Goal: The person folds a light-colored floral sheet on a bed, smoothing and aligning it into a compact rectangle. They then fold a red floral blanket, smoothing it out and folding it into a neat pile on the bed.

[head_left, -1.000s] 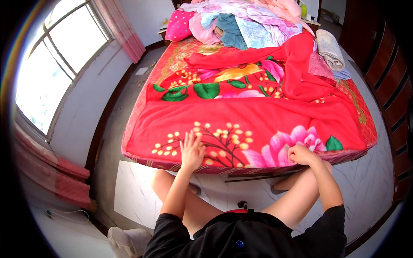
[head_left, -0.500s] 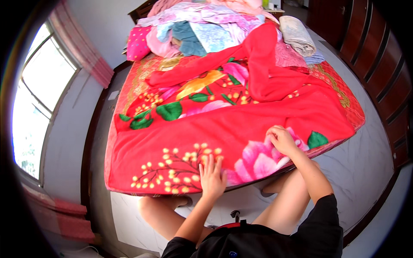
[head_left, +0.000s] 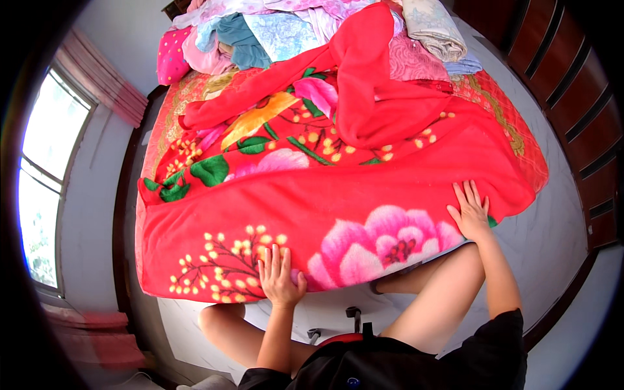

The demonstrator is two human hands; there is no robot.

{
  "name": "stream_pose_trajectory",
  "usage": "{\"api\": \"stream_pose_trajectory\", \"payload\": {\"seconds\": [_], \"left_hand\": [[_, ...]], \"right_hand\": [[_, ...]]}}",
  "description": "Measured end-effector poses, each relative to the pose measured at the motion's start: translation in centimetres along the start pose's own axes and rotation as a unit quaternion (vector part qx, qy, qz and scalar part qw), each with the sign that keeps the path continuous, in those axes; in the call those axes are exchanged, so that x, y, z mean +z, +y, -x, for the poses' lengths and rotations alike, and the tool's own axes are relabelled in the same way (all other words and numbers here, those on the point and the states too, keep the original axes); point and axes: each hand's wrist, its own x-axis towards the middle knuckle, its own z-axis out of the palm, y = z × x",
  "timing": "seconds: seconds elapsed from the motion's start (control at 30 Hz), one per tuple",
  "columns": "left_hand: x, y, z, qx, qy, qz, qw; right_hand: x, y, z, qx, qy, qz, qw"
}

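A red fleece blanket (head_left: 286,195) with pink flowers, green leaves and yellow berry sprigs spreads over the near part of the bed. Its near part lies fairly flat, while the middle and far parts are bunched into thick folds. My left hand (head_left: 282,278) rests on the near edge, fingers outstretched over the yellow berry print. Flat on the blanket farther right is my right hand (head_left: 470,211), fingers spread, just beyond the large pink flower. Neither hand grips anything.
Rumpled bedding (head_left: 279,39), a pink dotted pillow (head_left: 173,55) and a rolled pale quilt (head_left: 434,29) lie at the bed's far end. A patterned red bedsheet (head_left: 504,120) shows at the right. A window (head_left: 49,175) stands left, dark wooden doors (head_left: 572,97) right.
My right hand has moved right and flattened from a curled pose. The blanket's near right part lies smoother, showing more of the pink flower. The view has shifted, moving the bed up and left.
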Motion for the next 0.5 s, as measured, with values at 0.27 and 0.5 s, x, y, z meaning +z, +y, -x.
{"api": "stream_pose_trajectory", "payload": {"seconds": [0.27, 0.5], "left_hand": [[0.3, 0.4, 0.5, -0.006, 0.06, -0.004, 0.998], [-0.1, 1.7, 0.1, -0.027, 0.059, -0.005, 0.998]], "right_hand": [[-3.5, 3.2, 0.2, -0.041, -0.016, 0.033, 0.999], [-1.5, 4.4, 0.3, -0.076, 0.019, 0.074, 0.994]]}}
